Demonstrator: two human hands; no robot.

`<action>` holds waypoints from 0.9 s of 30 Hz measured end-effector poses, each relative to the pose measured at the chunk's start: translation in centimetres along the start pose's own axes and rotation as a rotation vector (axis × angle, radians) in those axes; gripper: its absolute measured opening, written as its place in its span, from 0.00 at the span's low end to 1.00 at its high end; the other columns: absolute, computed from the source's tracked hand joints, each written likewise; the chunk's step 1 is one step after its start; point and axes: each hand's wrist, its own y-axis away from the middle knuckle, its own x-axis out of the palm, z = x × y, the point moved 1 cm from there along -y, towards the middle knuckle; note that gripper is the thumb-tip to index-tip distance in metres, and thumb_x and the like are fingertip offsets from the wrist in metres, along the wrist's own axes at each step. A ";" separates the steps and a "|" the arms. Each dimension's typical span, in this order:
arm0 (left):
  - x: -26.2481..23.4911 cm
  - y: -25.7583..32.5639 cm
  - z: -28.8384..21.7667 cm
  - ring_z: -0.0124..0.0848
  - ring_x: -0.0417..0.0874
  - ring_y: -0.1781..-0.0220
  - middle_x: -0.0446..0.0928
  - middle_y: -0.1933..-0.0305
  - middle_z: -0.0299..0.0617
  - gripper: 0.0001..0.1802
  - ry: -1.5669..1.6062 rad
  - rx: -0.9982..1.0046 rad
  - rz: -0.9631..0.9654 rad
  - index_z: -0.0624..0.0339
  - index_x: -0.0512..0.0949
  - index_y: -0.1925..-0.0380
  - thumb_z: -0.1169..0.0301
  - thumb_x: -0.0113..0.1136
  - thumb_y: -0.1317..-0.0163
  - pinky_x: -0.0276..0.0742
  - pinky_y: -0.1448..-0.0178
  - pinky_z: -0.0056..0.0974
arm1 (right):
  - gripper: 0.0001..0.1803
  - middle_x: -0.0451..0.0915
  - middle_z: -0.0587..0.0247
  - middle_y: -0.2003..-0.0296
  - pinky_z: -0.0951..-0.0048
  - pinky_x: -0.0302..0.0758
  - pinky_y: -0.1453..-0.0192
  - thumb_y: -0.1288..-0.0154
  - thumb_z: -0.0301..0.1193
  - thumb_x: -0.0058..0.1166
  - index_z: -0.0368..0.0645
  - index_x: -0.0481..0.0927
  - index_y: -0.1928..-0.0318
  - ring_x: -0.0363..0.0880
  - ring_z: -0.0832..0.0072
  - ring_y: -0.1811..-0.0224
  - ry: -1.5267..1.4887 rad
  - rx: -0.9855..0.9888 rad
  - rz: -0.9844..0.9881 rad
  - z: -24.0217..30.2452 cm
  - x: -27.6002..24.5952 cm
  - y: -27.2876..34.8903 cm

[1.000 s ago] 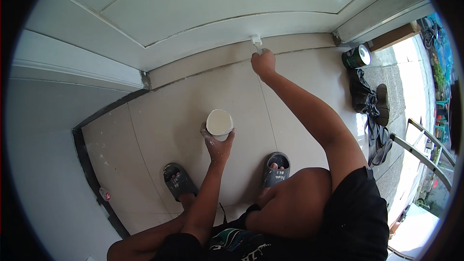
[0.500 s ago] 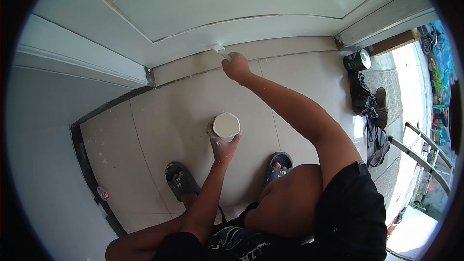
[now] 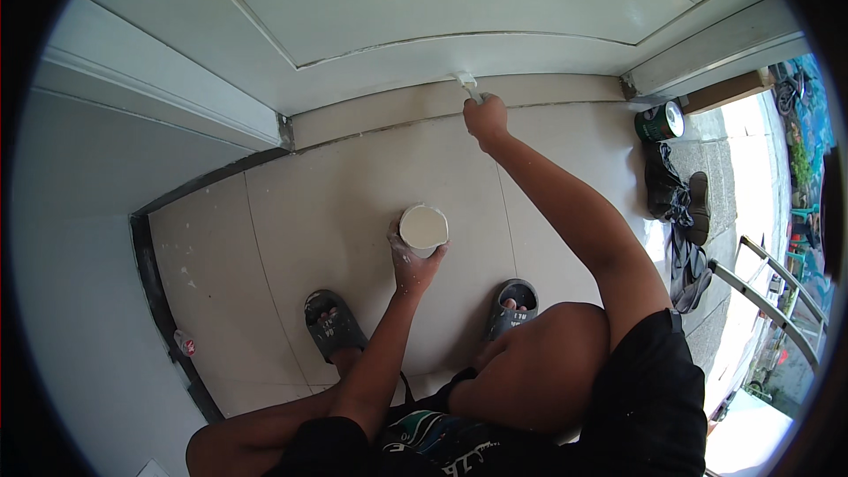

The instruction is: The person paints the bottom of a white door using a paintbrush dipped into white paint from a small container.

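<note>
One left hand and one right hand are counted, making two in all. One brush and one white cup are seen. Two grey slippers, one left slipper and one right slipper, are worn. Two knees can be made out, of which one is the right knee. One panelled door is counted, as are one green can, one black plastic bag, one brown board and one small red-and-white item. Two metal rails are shown. At least two pieces of loose dark footwear are seen; their exact number cannot be told.
</note>
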 end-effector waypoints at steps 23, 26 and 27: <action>-1.5 -0.1 2.1 0.51 0.78 0.35 0.72 0.36 0.60 0.51 -0.078 0.004 -0.001 0.69 0.58 0.32 0.71 0.81 0.51 0.76 0.31 0.51 | 0.12 0.80 0.52 0.74 0.61 0.75 0.74 0.34 0.29 0.52 0.28 0.79 0.61 0.79 0.66 0.80 -0.287 0.170 0.039 1.3 0.2 1.1; -0.5 -0.2 1.3 0.52 0.79 0.36 0.73 0.37 0.60 0.51 -0.085 0.013 0.004 0.69 0.59 0.32 0.71 0.81 0.52 0.77 0.31 0.51 | 0.12 0.80 0.52 0.74 0.61 0.76 0.74 0.34 0.29 0.52 0.29 0.79 0.60 0.80 0.66 0.78 -0.153 0.076 -0.018 0.3 1.7 1.0; 0.1 -0.2 1.2 0.52 0.79 0.36 0.73 0.37 0.60 0.50 -0.105 0.026 0.011 0.69 0.60 0.32 0.70 0.81 0.52 0.77 0.31 0.51 | 0.11 0.79 0.56 0.74 0.64 0.75 0.77 0.33 0.28 0.52 0.30 0.78 0.60 0.78 0.70 0.80 -0.067 -0.014 -0.069 -0.5 2.6 0.8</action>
